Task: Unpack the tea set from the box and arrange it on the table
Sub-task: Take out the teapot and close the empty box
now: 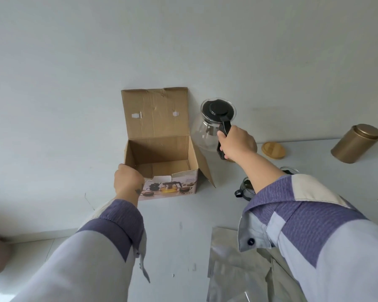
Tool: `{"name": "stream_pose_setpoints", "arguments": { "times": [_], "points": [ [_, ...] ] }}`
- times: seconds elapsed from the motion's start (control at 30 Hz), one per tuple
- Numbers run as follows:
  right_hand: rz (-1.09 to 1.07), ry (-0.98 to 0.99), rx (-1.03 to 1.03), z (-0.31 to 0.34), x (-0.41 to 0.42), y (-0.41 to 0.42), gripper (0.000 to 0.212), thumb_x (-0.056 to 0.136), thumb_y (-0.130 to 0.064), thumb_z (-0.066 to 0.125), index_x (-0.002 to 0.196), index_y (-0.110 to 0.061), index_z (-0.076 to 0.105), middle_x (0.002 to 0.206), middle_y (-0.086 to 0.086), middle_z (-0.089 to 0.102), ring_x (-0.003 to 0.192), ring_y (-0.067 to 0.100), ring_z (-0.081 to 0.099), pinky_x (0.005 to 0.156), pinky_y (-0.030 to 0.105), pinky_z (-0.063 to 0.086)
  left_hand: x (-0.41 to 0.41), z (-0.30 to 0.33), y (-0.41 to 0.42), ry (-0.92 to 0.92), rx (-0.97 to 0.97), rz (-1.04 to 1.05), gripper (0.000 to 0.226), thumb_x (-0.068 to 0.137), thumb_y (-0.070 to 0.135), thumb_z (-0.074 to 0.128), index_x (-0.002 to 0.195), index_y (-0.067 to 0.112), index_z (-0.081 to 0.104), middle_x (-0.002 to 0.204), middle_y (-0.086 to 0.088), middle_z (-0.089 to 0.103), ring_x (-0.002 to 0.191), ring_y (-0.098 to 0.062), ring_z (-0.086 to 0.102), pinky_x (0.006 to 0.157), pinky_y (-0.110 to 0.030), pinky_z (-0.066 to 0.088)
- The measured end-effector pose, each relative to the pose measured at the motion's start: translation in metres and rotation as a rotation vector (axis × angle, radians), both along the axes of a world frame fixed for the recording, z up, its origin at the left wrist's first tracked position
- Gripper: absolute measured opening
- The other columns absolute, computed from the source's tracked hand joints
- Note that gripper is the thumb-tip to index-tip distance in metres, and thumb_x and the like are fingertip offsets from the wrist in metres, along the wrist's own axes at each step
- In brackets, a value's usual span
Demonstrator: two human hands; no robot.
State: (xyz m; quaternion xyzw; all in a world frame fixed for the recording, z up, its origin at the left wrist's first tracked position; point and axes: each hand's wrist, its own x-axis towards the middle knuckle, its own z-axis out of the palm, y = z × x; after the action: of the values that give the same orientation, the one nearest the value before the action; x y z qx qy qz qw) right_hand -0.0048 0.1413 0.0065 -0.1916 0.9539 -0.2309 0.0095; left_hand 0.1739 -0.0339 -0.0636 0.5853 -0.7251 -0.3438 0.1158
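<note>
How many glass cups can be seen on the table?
2. One glass cup with a black handle sits beside the right forearm; another cup peeks out behind that arm. More may be hidden beneath it.

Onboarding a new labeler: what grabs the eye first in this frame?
The glass teapot with its black lid, held up by the handle in the right hand, right of the box. Next the open cardboard box at centre, looking empty, with the left hand on its near-left corner. A gold tin stands far right.
</note>
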Motion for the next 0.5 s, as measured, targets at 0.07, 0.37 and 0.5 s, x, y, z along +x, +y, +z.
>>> {"name": "stream_pose_setpoints", "arguments": {
  "times": [0.07,0.37,0.5],
  "points": [
    [-0.054,-0.018,0.031,-0.012,-0.001,0.008,0.04,0.096,-0.044,0.037,0.109,-0.01,0.054,0.105,0.012,0.069,0.097,0.033,0.066,0.08,0.036,0.048,0.003,-0.001,-0.006,-0.015,-0.01,0.013,0.041,0.087,-0.009,0.05,0.127,-0.003,0.043,0.121,-0.024,0.053,0.108,-0.041,0.055,0.084,-0.04,0.047],
    [-0.142,-0.161,0.083,-0.06,0.011,0.01,0.042,0.099,-0.039,0.038,0.121,-0.007,0.052,0.122,0.014,0.061,0.112,0.035,0.058,0.086,0.038,0.047,0.005,-0.01,-0.016,-0.049,-0.05,0.049,0.043,0.086,-0.01,0.048,0.128,-0.002,0.043,0.124,-0.025,0.052,0.111,-0.043,0.053,0.088,-0.045,0.046],
    [-0.165,-0.208,0.075,-0.076,0.011,0.01,0.041,0.098,-0.038,0.039,0.125,-0.007,0.049,0.125,0.014,0.059,0.115,0.035,0.056,0.09,0.039,0.045,0.003,-0.016,-0.018,-0.042,-0.069,0.062,0.043,0.087,-0.009,0.049,0.129,-0.001,0.043,0.123,-0.024,0.053,0.108,-0.043,0.054,0.085,-0.045,0.047]
  ]
}}
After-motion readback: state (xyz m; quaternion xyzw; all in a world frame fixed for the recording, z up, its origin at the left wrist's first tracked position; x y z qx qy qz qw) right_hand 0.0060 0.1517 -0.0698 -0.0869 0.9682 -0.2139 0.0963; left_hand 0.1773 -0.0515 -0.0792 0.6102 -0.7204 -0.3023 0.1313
